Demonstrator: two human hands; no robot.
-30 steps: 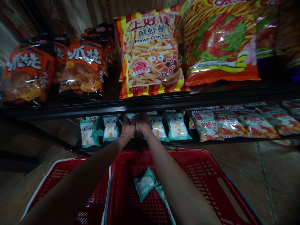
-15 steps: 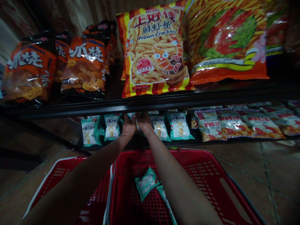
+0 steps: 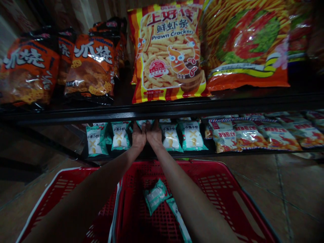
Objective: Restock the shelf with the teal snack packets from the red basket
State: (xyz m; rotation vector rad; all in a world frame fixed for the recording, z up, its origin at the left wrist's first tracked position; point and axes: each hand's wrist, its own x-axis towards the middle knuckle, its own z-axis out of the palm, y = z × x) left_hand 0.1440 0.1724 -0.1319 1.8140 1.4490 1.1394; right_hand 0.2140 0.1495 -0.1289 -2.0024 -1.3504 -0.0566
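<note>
A shop, black shelf [image 3: 101, 114] stocked with large snack bags [image 3: 172, 60], rows of small teal packets [image 3: 193, 135] below it; red shopping baskets [image 3: 207, 170] further below it

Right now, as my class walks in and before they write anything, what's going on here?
A person's left hand and right hand are close together at a small teal-and-white plastic snack packet on a black lower shelf; their grip can't be made out. Similar packets flank them. Below, a red plastic shopping basket holds two teal-and-white packets.
</note>
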